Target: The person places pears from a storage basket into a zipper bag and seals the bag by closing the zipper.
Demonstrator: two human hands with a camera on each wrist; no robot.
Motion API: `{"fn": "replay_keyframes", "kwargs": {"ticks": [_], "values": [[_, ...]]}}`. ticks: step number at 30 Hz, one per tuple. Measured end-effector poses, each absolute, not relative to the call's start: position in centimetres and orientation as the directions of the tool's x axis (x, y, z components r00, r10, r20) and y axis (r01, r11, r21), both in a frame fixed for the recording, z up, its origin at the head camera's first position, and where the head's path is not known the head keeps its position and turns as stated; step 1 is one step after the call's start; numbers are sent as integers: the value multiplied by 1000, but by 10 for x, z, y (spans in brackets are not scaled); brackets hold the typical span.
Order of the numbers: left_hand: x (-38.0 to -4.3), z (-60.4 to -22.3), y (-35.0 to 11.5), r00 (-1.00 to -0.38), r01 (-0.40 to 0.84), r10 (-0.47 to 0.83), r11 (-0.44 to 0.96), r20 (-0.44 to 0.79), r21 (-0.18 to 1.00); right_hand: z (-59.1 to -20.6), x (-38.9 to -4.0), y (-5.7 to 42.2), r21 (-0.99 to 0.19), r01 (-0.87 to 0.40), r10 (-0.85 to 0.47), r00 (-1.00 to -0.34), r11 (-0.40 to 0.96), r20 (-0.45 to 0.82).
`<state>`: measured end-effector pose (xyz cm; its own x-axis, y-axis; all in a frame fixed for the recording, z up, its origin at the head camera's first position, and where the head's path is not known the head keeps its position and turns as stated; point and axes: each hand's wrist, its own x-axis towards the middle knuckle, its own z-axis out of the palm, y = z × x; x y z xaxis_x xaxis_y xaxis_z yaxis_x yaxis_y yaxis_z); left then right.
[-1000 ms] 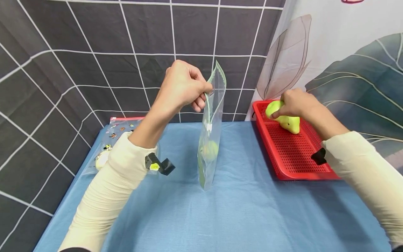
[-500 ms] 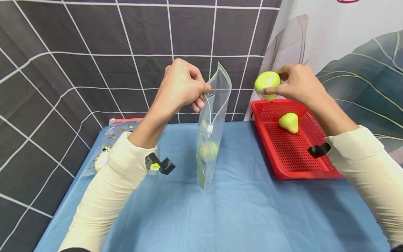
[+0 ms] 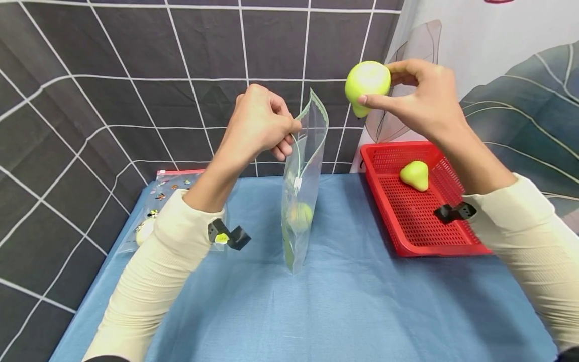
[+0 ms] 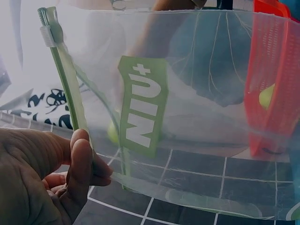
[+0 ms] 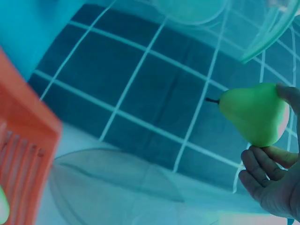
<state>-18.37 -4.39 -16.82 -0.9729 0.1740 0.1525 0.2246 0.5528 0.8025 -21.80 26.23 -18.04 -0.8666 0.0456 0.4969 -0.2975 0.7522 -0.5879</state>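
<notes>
My left hand pinches the top edge of a clear zip bag, which hangs upright with its mouth parted. A round yellow-green fruit shows through the plastic near the bottom. In the left wrist view the bag's green label and white slider are visible beside the thumb. Higher up and to the right of the bag, my right hand grips a yellow-green pear between thumb and fingers. The right wrist view shows this pear with its dark stem pointing away from the palm.
A red plastic basket stands on the right with another pear in it. On the left, partly behind my left forearm, lies a second clear bag with a red zip and a pale object inside. Blue cloth covers the table.
My right hand has lifted one pear out of the basket and carried it up and left toward the bag's mouth. The other pear stays in the basket. My left hand has barely moved.
</notes>
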Motion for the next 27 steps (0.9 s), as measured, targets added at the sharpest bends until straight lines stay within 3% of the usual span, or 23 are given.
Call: {"fn": "replay_keyframes", "kwargs": {"ticks": [9, 16, 27], "values": [[-184, -170, -43, -968, 246, 177, 536, 177, 808, -166, -199, 234, -651, -480, 42, -785, 588, 618], [-185, -170, -43, -965, 258, 185, 523, 188, 812, -160, -190, 208, -597, -614, -5, -699, 517, 715], [-185, -170, -44, -965, 255, 184, 507, 185, 824, -171, -182, 192, -585, -599, -98, -740, 546, 666]]}}
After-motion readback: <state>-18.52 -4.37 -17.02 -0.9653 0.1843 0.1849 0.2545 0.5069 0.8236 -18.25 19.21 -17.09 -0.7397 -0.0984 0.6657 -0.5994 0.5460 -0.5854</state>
